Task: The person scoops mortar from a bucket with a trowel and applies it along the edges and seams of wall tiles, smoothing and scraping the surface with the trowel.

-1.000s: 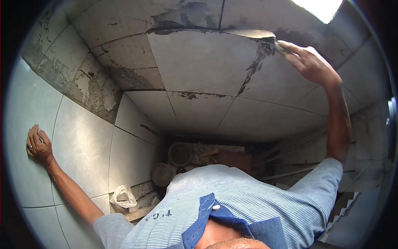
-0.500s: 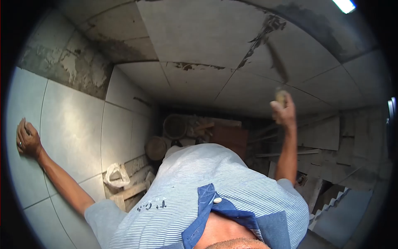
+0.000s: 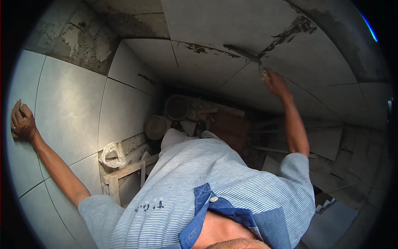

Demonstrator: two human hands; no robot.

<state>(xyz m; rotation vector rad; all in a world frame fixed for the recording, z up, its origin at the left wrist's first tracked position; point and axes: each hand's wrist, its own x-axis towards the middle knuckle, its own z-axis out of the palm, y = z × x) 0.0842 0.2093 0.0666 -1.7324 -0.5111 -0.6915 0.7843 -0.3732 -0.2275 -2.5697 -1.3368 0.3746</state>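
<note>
- The trowel (image 3: 242,53) is held out before the front wall (image 3: 232,23), its long blade lying across the view of that wall near a meeting of tile joints; whether the wall is touched by the blade cannot be told.
- The trowel's handle is gripped by the right hand (image 3: 275,84), with the fingers closed around it, near the front wall.
- The left hand (image 3: 23,121) is placed against the left wall (image 3: 68,99), well apart from the front wall; its fingers are partly curled and a ring is worn on one of them. Whether anything is held in it cannot be told.
- A dark smear (image 3: 302,25) is spread along a slanting joint of the front wall, above the trowel, and a smaller dark patch (image 3: 199,48) is seen on the same wall, along a level joint to the left of the blade.
- Below the front wall, a bucket (image 3: 177,107), a round container (image 3: 156,126) and a reddish-brown board (image 3: 230,128) are set in shadow.
- To the left of the front wall and lower down, a white bag (image 3: 118,159) is seen just beside a wooden frame (image 3: 126,171).
</note>
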